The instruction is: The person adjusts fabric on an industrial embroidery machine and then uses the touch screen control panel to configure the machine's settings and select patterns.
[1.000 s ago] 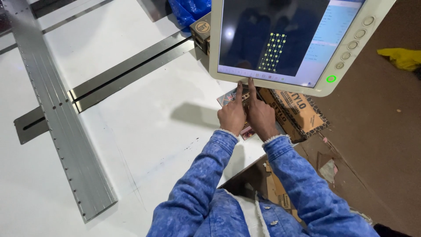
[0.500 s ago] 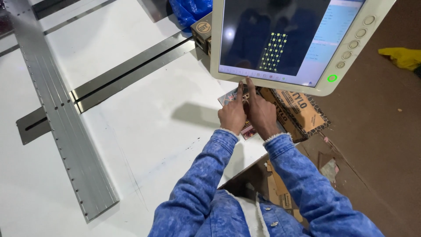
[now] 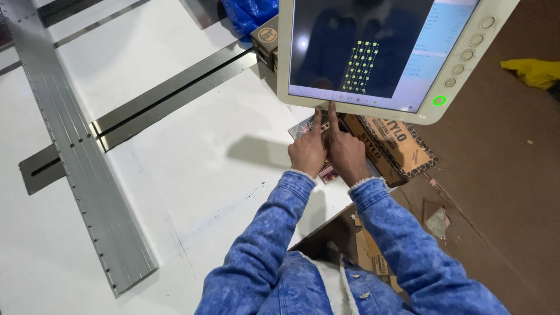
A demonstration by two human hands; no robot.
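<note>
Two index fingers (image 3: 318, 116), touching touchscreen monitor (image 3: 373, 52)

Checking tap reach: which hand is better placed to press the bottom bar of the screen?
Right, marginally. The right hand has its index fingertip up at the lower edge of the screen, by the bottom bar. The left hand points too, but its fingertip sits a little lower and further left.
</note>
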